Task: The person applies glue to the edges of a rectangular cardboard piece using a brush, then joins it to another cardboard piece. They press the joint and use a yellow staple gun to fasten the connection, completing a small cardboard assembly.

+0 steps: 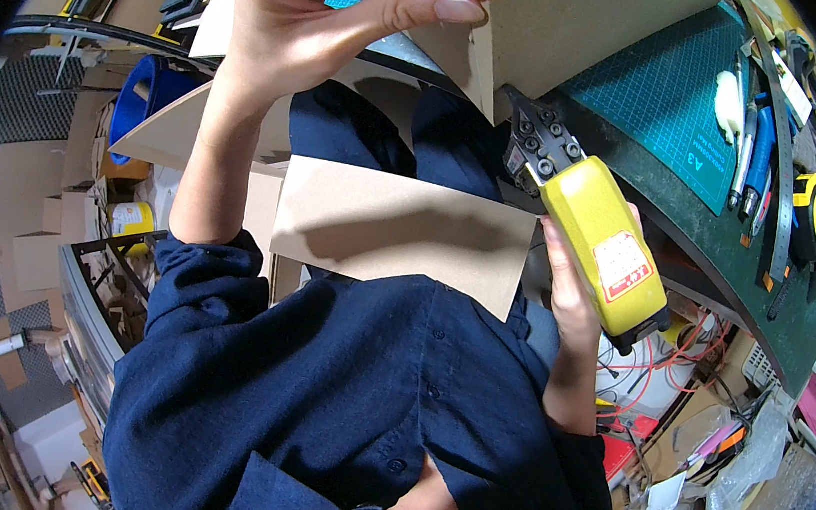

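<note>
My left hand (340,16) is raised near the top of the view and pinches the edge of a brown cardboard piece (576,17) between thumb and fingers. My right hand (565,293) grips a yellow powered cutter (601,242) whose black toothed head touches the lower corner of that cardboard. A flat brown cardboard sheet (401,224) lies across my lap, below both hands. I wear a dark blue shirt (341,399).
A green cutting mat (668,93) lies on the dark desk (773,317) at the right, with pens, a ruler and a yellow tape measure (813,216). Red wires and plastic bags sit under the desk. Cardboard scraps, a blue bucket (144,94) and a metal rack stand at the left.
</note>
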